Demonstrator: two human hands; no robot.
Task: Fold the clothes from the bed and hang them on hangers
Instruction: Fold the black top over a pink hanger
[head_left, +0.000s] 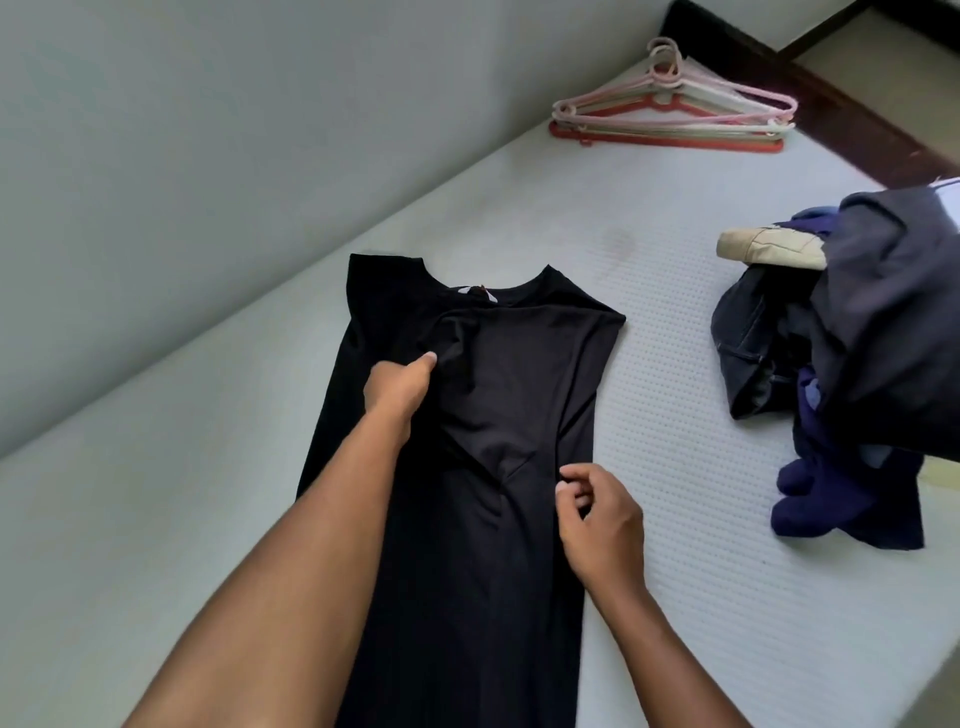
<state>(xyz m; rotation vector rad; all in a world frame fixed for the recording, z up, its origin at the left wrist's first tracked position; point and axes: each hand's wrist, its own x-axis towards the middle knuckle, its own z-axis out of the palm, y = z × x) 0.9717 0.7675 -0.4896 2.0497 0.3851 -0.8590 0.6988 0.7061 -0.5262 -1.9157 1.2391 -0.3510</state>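
The left hand (399, 385) is closed. Its fingers are curled down into the black dress (498, 395) and hold a bunch of the cloth, with the thumb sticking out on top. The cloth is puckered just past this hand, up toward the neck hole.

The right hand (597, 519) is closer to the person and a bit to the right of the left hand. Its fingers are bent, and the thumb and first finger pinch the right edge of the dress where the cloth makes a fold.

The dress lies flat on the bed (675, 395), under both hands. It is long and thin. Its long way runs straight out from the person, going between the two arms. The neck hole is at the far end, past the left hand, and points away from the person. The bottom part comes back toward the person and goes out of the picture. A crease runs on a slant from the far right shoulder down to the right hand.

To the right of the right hand, well apart from it, sits a pile of clothes (857, 353) in dark blue, grey and tan. Far past both hands, at the far end of the bed, a stack of hangers (670, 111) in pink, white and red lies flat. A pale wall (156, 156) is on the left of the left hand.
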